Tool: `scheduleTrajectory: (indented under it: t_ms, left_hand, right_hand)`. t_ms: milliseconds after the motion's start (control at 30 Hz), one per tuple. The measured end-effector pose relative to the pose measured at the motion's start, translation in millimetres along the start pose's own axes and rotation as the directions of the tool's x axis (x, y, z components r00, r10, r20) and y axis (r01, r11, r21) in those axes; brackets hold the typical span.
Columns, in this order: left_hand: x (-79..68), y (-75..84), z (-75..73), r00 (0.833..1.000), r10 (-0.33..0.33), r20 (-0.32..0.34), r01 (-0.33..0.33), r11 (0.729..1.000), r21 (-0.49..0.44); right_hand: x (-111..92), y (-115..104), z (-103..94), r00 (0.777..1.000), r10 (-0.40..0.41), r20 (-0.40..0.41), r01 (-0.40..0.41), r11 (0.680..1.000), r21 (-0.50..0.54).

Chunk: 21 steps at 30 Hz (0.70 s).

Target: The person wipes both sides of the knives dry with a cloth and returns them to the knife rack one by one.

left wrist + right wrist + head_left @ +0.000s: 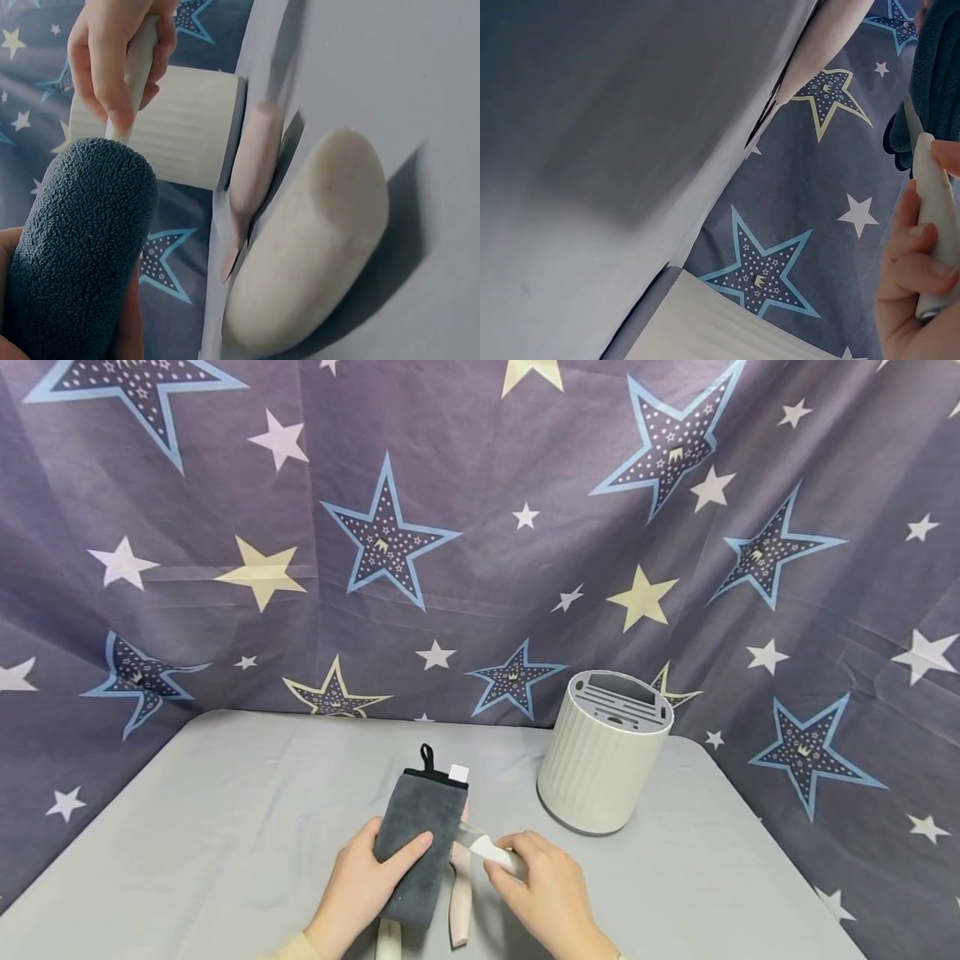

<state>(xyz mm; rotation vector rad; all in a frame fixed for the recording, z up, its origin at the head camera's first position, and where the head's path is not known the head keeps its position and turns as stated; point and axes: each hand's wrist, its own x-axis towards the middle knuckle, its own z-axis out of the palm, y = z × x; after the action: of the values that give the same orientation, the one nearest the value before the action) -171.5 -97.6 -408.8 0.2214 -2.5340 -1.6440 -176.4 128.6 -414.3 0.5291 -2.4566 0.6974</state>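
My left hand (pixel 356 877) grips a folded dark grey cloth (pixel 422 839), thumb across its front; the cloth has a black loop and a white tag at its far end. In my right hand (pixel 551 885) is a knife (pixel 495 852), fingers curled round its white handle. Its blade goes into the right side of the cloth, which hides most of it; a strip of metal shows in the right wrist view beside the cloth (pixel 937 82). Below, on the table, lies a second knife with a pale pinkish handle (pixel 461 906). Another off-white handle (pixel 315 240) lies nearest the left wrist camera.
A ribbed cream knife block (pixel 603 768) with a slotted grey top stands at the back right of the grey-covered table (pixel 225 827). Behind the table hangs a dark curtain (pixel 480 593) with stars.
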Motion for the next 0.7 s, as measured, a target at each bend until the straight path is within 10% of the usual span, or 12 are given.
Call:
scheduleTrajectory:
  t_ms: [700]
  left_hand:
    - [-5.3,4.9,5.4,0.998,-0.028,0.05,0.033,0.993,-0.118]
  right_hand:
    - [0.8,-1.3,-0.7,0.999,0.021,0.043,-0.02,1.0,-0.011]
